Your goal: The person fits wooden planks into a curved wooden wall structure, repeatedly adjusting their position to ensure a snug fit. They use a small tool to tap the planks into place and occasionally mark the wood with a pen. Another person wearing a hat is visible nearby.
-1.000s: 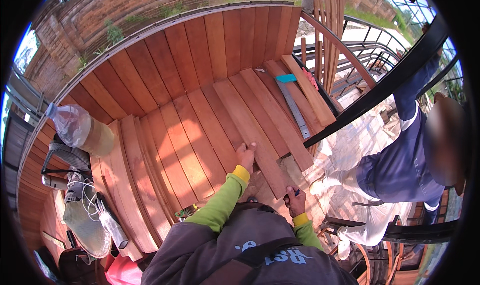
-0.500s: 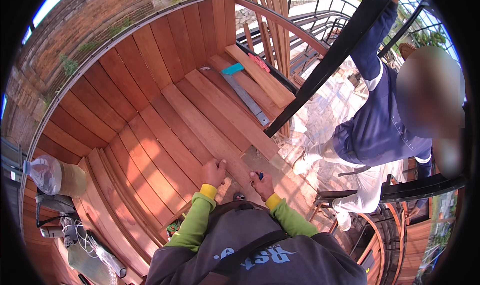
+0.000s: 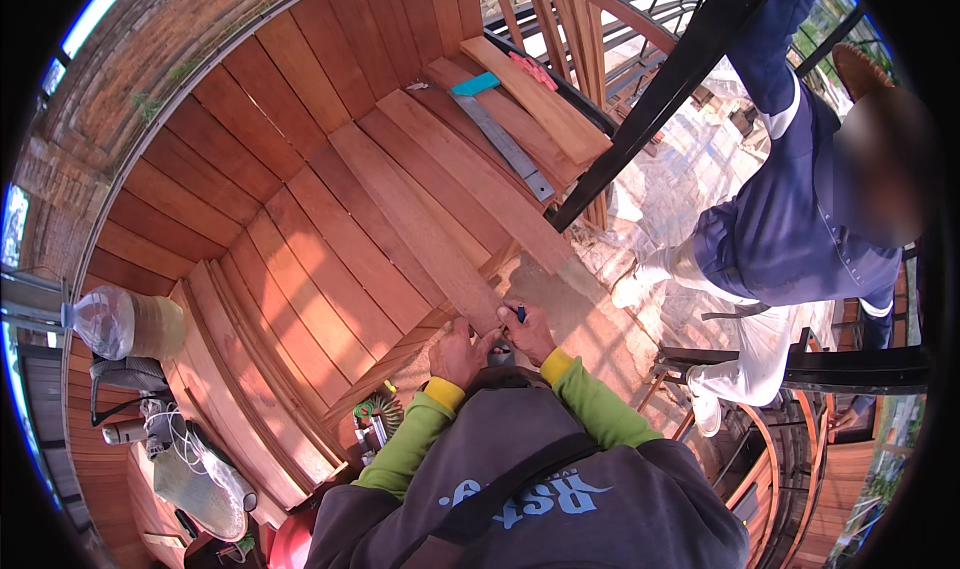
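Observation:
A long reddish-brown plank (image 3: 415, 224) lies over the fitted deck boards, its near end at my hands. My left hand (image 3: 462, 353) is closed at that end, its thumb pointing toward my right hand. Close beside it, my right hand (image 3: 530, 335) is closed around a small blue-ended thing (image 3: 520, 314), mostly hidden by the fingers; I cannot make out its kind. To the right of the plank lies another loose plank (image 3: 480, 184). Farther off, a try square (image 3: 500, 144) with a turquoise stock and a grey blade rests on boards.
A co-worker (image 3: 790, 209) in a blue top stands at the right, beyond a black metal post (image 3: 670, 94). At the left are stacked boards (image 3: 235, 369) and a large plastic bottle (image 3: 130, 322). A coiled green hose (image 3: 375, 409) lies below my left forearm.
My left hand has come back along the plank toward me and now sits close to my right hand. The view has shifted, showing more of the things at lower left.

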